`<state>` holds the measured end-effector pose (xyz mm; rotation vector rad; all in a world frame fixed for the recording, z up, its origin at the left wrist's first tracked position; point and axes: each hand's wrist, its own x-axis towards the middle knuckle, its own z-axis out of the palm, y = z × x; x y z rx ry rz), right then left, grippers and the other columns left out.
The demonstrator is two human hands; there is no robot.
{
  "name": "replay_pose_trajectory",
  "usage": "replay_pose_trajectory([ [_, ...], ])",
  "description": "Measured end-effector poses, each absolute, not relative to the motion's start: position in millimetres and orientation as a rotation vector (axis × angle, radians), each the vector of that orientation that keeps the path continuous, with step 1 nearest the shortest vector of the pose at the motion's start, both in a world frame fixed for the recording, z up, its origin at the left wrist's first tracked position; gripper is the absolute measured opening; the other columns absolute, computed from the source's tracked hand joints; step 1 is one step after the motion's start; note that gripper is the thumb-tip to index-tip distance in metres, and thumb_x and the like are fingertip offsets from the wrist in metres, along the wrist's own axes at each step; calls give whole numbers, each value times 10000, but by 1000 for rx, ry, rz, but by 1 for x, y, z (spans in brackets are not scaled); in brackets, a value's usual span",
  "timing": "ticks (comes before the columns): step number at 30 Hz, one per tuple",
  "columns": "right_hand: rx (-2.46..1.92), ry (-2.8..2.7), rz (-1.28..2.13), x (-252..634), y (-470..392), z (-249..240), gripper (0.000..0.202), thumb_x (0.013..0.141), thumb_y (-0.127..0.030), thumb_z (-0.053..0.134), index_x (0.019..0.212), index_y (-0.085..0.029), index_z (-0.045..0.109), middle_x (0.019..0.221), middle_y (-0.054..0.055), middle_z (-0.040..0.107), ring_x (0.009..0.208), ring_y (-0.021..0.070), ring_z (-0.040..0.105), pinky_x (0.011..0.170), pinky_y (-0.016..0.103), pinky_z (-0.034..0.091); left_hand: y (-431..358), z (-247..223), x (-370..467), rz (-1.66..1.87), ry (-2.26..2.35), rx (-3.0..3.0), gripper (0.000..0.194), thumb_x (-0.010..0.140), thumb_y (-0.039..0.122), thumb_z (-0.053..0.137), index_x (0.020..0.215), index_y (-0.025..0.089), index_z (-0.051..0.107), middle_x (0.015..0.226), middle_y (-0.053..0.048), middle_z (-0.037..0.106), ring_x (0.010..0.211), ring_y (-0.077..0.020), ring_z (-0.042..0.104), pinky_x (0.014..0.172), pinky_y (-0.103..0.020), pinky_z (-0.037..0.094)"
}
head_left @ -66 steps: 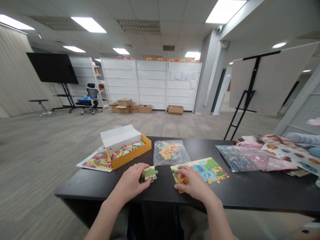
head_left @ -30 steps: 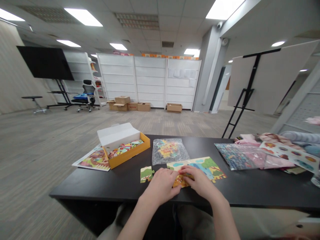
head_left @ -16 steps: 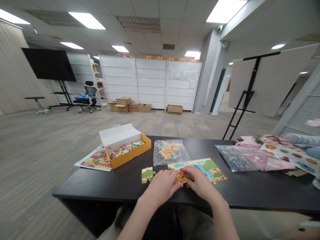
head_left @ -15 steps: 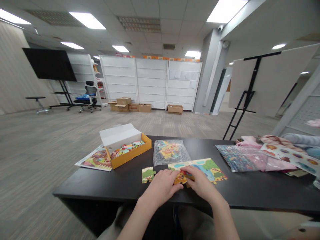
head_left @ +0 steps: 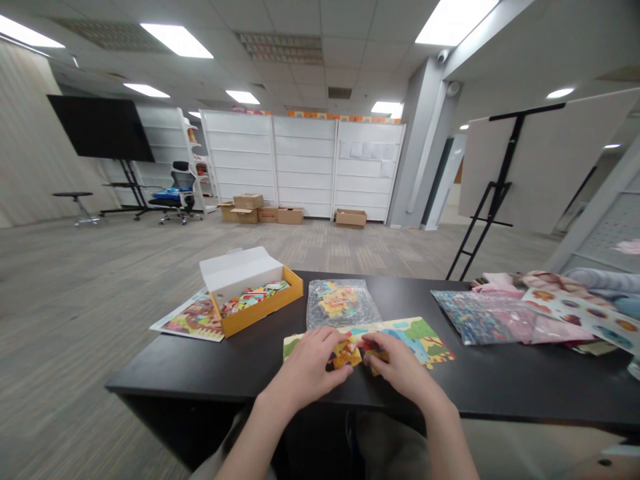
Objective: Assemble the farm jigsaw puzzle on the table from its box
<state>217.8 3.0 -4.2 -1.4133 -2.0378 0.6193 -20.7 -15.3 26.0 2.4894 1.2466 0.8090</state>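
Orange puzzle piece (head_left: 347,354) sits pinched in the left hand (head_left: 320,360); no writing on it is legible.

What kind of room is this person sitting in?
It looks like an office or a shop's workroom, though which is unclear. The ceiling has light panels, tall white shelving stands across the carpeted floor, and a wheeled office chair sits near a large black screen.

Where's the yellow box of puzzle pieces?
In the head view, the yellow box is at the left of the table, between the picture sheet and plastic bag.
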Motion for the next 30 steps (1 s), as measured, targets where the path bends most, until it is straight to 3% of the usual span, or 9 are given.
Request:
replay_pose_trajectory([
  [5, -1420, -2042, 578, 223, 1, 1, 252, 871, -277, 616, 1097, -195, 693, 1131, 103, 709, 1070, 265, 645, 978, 400, 476, -6, 25, -74, 835, 1485, 2443, 267, 834, 335, 726, 1073, 237, 657, 1148, -54, 683, 1028, -248, 657, 919, -371, 505],
  [13, -1471, -2089, 562, 225, 3, 1, 143, 846, -250, 632, 938, -201, 730, 1140, 102, 707, 1100, 283, 629, 1014, 419, 450, -7, 5, -105, 754, 1449, 2492, 208, 877, 288, 653, 1078, 242, 685, 1207, -63, 687, 1096, -238, 651, 993, -381, 503],
  [19, -1522, -2075, 552, 219, 1, -1, 242, 805, -241, 693, 1038, -231, 758, 1308, 103, 652, 1273, 302, 541, 1099, 435, 385, -8, 11, -84, 780, 1436, 2565, 180, 913, 233, 592, 1069, 231, 683, 1224, -83, 672, 1140, -250, 615, 989, -419, 493],
  [25, -1522, -2107, 599, 221, -1, 0, 262, 781, -220, 711, 1039, -231, 753, 1274, 93, 662, 1232, 288, 556, 1094, 428, 384, -15, 12, -31, 706, 1242, 2602, 171, 919, 208, 620, 1085, 224, 655, 1178, -57, 687, 1088, -227, 623, 978, -386, 496],
  [30, -1541, -2118, 623, 223, -3, 2, 266, 734, -214, 749, 999, -228, 759, 1222, 88, 673, 1173, 285, 579, 1066, 421, 403, -11, 6, -8, 655, 1327, 2580, 279, 884, 299, 706, 1146, 234, 635, 1199, -61, 673, 1125, -270, 600, 970, -417, 490],
])
